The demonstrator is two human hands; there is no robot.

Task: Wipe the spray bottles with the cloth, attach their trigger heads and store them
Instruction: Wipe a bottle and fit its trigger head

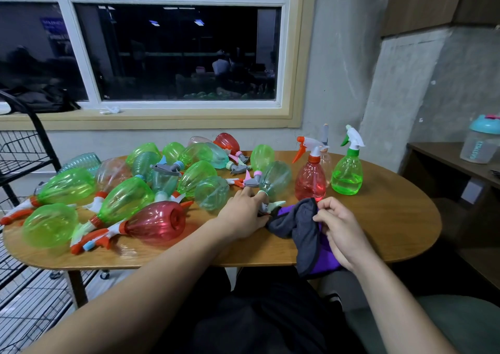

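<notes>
Evidently a fresh bottle is being picked up for wiping: the left hand (pixel 243 213) reaches to the pale green bottle (pixel 276 180) lying on its side near the middle of the bench (pixel 384 218), its grip curled round the trigger head (pixel 273 205) at the neck. The right hand (pixel 342 232) pinches an edge of the grey and purple cloth (pixel 297 225) between thumb and fingertips. The cloth lies bunched at the near edge of the bench, touching the left hand and hanging partly over the side. Most of the work looks undone, since a pile of bottles (pixel 121 191) lies across the left half, and only a red bottle (pixel 309 182) and a green bottle (pixel 347 176) plainly stand upright at the right with heads on. Next, the bottle needs lifting clear of its neighbours and bringing to the cloth, with the right hand gathering more fabric to wrap the body. A wire rack (pixel 24 148) stands to the left, perhaps for storing.
</notes>
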